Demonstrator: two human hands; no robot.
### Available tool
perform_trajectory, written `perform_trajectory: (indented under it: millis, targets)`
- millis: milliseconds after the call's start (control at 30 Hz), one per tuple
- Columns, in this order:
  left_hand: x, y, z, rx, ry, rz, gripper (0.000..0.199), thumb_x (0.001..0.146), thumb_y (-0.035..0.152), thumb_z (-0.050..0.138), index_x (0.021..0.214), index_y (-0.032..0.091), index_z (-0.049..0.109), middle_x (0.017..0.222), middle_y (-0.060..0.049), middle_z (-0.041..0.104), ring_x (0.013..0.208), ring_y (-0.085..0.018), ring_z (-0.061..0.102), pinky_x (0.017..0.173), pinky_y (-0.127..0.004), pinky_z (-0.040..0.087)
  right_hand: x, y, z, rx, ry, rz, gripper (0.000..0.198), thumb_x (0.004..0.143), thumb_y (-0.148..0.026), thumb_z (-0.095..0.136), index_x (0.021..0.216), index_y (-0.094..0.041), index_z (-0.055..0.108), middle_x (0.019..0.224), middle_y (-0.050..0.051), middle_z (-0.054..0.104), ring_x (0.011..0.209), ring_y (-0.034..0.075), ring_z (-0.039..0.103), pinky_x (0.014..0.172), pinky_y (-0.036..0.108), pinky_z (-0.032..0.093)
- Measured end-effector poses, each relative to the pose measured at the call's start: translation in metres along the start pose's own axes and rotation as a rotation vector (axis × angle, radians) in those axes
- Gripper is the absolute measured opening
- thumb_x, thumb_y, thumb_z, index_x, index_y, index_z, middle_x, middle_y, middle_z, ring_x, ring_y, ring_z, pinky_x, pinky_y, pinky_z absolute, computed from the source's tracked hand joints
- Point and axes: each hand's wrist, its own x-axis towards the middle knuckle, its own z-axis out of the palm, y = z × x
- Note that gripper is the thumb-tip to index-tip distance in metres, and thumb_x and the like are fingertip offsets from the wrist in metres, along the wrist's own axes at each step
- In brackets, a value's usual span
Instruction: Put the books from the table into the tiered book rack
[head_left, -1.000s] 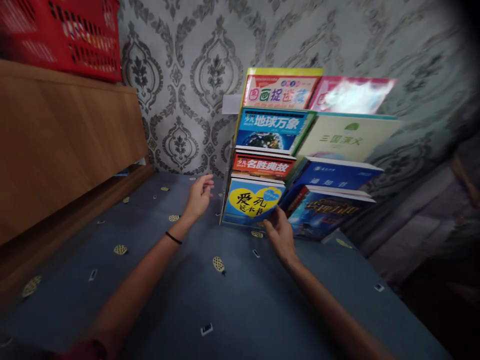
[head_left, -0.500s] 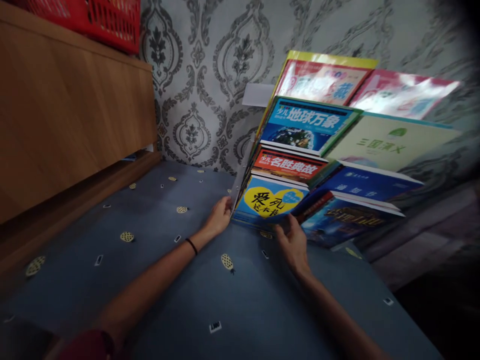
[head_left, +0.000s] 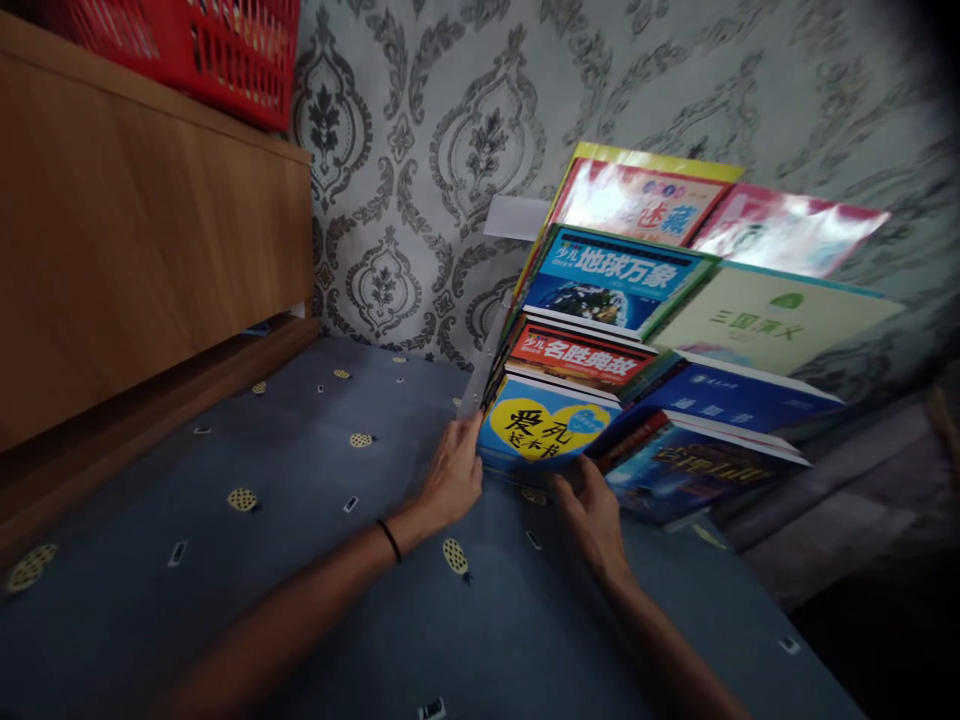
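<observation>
A tiered book rack point(head_left: 475, 392) with a clear side panel stands at an angle on the cloth-covered surface. Two columns of books fill its steps. Lowest on the left is a blue book with a yellow heart point(head_left: 536, 425); beside it stands a dark blue book point(head_left: 682, 470). My left hand point(head_left: 454, 475), a black band on its wrist, grips the rack's lower left front corner, fingertips partly hidden. At the rack's bottom front edge, between the two columns, my right hand point(head_left: 596, 515) has its fingers bent around the edge, the thumb to the left.
Patterned wallpaper point(head_left: 487, 150) rises behind the rack. A wooden cabinet point(head_left: 150, 240) stands on the left with a red plastic basket point(head_left: 247, 60) on top. Pineapple-print blue cloth point(head_left: 300, 560) covers the surface. Greyish fabric point(head_left: 840, 500) lies at the right.
My left hand has shifted slightly from the rack's side panel round to its front corner. The rack and my right hand appear lower in view as the camera tilts up.
</observation>
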Motion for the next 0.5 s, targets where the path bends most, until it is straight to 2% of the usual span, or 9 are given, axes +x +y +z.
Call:
perform_trajectory:
  millis: [167,333,500]
  targets:
    - [0.001,0.002,0.005,-0.117,-0.008,-0.045,0.075,0.079,0.008,0.048,0.151,0.019,0.034,0.141,-0.015,0.043,0.139,-0.028,0.039,0.122,-0.047,0.027,0.002,-0.009,-0.006,0.022,-0.045,0.021,0.046,0.080,-0.047,0.051,0.111,-0.016,0.065,0.098,0.012,0.072,0.070,0.023,0.058,0.071,0.040,0.050]
    - [0.006,-0.001,0.005,-0.195,-0.030,-0.075,0.073,0.078,0.010,0.049,0.149,0.020,0.036,0.143,-0.014,0.042,0.140,-0.027,0.039,0.121,-0.046,0.030,0.003,-0.014,-0.008,0.044,-0.036,0.009,0.043,0.080,-0.046,0.050,0.107,-0.017,0.066,0.099,0.013,0.072,0.081,0.027,0.062,0.076,0.042,0.050]
    - [0.008,-0.001,-0.001,-0.199,-0.045,-0.071,0.073,0.075,0.010,0.050,0.147,0.018,0.039,0.142,-0.015,0.044,0.139,-0.028,0.039,0.122,-0.048,0.025,0.002,-0.011,-0.006,0.051,-0.051,0.019,0.044,0.080,-0.045,0.052,0.109,-0.016,0.065,0.104,0.014,0.072,0.090,0.029,0.064,0.082,0.043,0.050]
